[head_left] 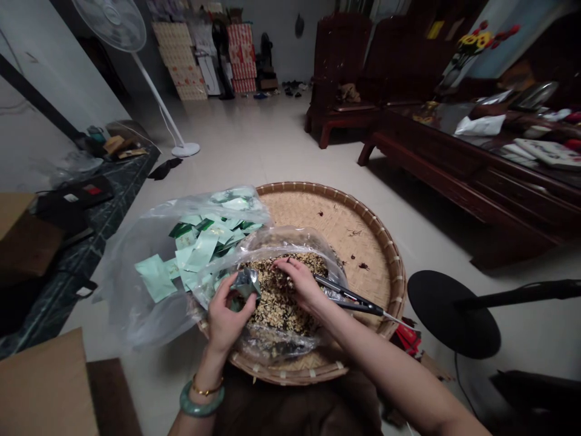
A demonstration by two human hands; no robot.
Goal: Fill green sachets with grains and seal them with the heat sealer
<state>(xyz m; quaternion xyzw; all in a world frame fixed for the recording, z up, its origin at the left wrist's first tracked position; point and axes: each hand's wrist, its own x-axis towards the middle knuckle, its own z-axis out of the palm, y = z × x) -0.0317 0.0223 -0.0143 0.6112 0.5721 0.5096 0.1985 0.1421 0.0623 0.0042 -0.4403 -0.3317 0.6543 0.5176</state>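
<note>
Though half-hidden, sachet [246, 284] in left hand [228, 319]

The left hand [231, 318] pinches a crumpled silvery foil sachet [246, 286] above a clear plastic bag [290, 239] holding a speckled mix of pale grains and dark bits [279, 300]. The right hand [299, 283] rests its fingers on that mix, and a black-handled tool [349, 297] with a thin metal tip runs out from under the palm; whether it is gripped is hard to tell. Bag and hands sit over a round woven bamboo tray [329, 203] scattered with dark red flecks [363, 265]. Just left, a larger clear plastic bag [136, 290] holds pale green sachets [200, 251]. A jade bangle [202, 399] and thin gold bracelet [207, 385] circle the left wrist.
</note>
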